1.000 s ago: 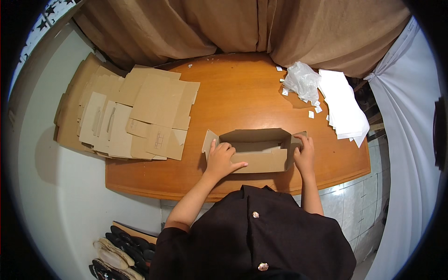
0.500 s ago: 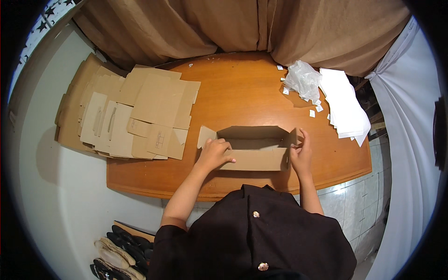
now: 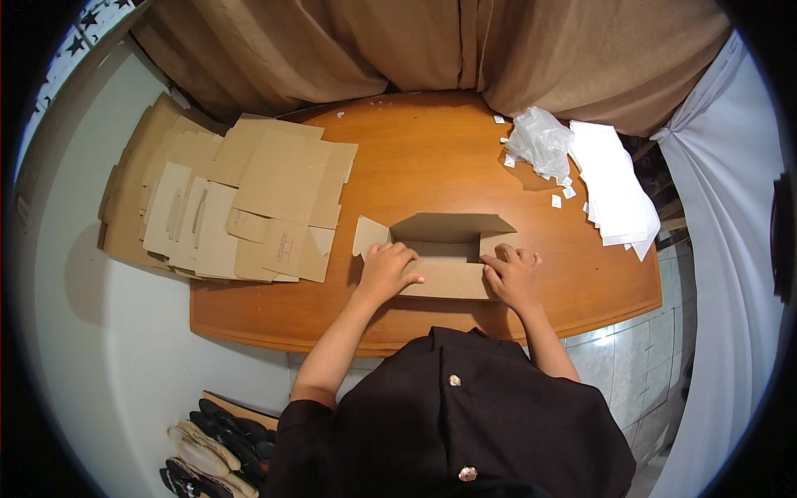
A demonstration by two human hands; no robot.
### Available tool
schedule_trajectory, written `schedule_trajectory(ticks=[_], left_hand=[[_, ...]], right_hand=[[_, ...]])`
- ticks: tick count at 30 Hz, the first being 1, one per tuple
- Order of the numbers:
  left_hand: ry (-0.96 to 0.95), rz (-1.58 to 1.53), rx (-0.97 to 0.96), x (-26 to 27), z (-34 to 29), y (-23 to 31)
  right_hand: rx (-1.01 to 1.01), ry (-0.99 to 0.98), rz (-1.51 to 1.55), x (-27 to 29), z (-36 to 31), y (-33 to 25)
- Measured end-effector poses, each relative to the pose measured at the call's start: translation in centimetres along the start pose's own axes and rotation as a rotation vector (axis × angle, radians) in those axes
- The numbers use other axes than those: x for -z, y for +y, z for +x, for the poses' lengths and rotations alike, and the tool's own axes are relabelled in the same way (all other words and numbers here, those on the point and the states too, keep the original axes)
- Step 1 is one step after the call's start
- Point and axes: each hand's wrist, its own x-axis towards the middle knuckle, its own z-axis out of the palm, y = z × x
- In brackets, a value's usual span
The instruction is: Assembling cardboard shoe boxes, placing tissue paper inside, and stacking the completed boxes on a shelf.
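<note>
An open-topped brown cardboard box [image 3: 452, 284] lies lengthwise near the front edge of the table, its back wall standing up. My left hand [image 3: 385, 270] grips its near left corner, with the thumb along the front wall and the fingers over the left end. Beyond those fingers a side flap [image 3: 369, 234] sticks outward. At the other end, my right hand [image 3: 513, 274] holds the right corner, its fingers bent over the folded-in end flap and the thumb by the front wall. The right fingertips are partly hidden in the box.
Flattened cardboard boxes [image 3: 278, 178] are piled on the table's left side, against the wall. At the back right lie a crumpled clear plastic bag [image 3: 540, 141], several small white paper squares [image 3: 556, 201] and a stack of white sheets [image 3: 610, 187]. Shoes [image 3: 207, 448] stand at the lower left.
My right hand has moved inward from the box's right edge and now bends over it. The right end flap has folded inward. My left hand stays on the left corner.
</note>
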Motion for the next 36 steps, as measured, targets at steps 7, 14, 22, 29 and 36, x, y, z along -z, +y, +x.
schedule_trajectory(ticks=[7,14,22,29,36], left_hand=[[0.048,-0.035,-0.06,0.2,-0.5,0.2],[0.094,0.072,-0.021,0.7,-0.7,1.0],[0.977,-0.273,0.326,-0.5,-2.6,-2.8],[0.221,-1.082,0.595,-4.3,-1.4,-5.7],[0.05,-0.998,0.642,-6.7,-0.5,-6.4]], right_hand=[[-0.002,-0.072,0.115,1.3,1.9,0.2],[0.163,-0.197,-0.072,1.8,4.0,0.4],[-0.165,0.235,0.367,-1.6,2.4,1.3],[-0.296,0.072,0.266,-2.8,3.3,1.6],[-0.203,0.059,0.392,-3.3,3.1,2.3]])
